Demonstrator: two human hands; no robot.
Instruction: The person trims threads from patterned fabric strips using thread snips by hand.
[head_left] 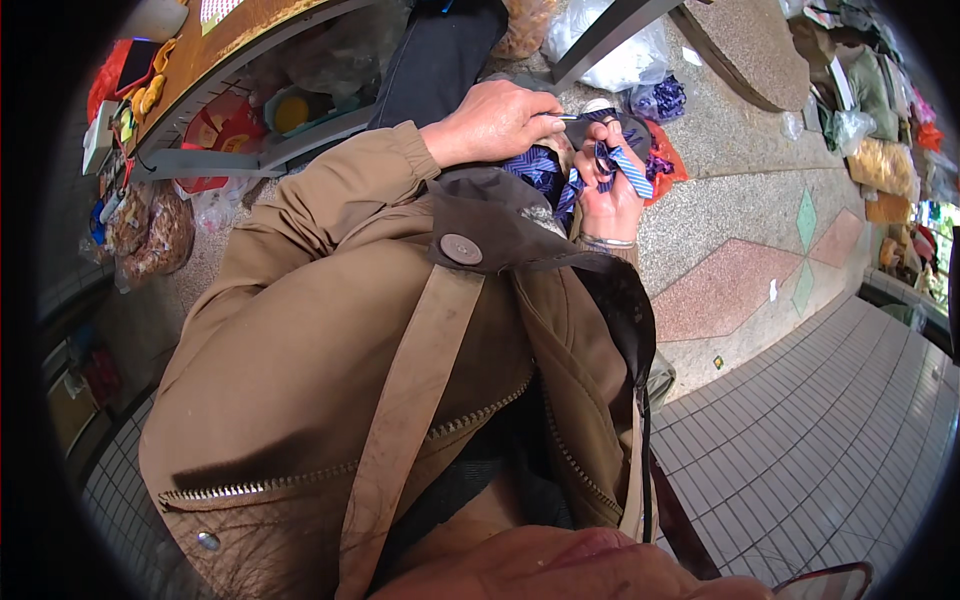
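Observation:
At the upper middle, my left hand [492, 122] is closed, with thumb and fingers pinching a thin silver tool [572, 117] whose kind I cannot make out. Its tip points toward my right hand [612, 206], which is curled palm up around a striped ribbon [630, 172] in blue and white. A loop of darker striped ribbon passes over the right fingers. Below and between the hands, more navy striped fabric [535, 170] lies on my lap, beside the dark apron [490, 215]. A bracelet [608, 241] circles my right wrist.
A wooden table [240, 50] with grey metal legs stands at upper left, with a red basket [222, 135] beneath. Past my hands are an orange-red bag [668, 165], a purple bundle [657, 98] and a clear plastic bag [610, 50]. Bagged goods [885, 165] line the right side.

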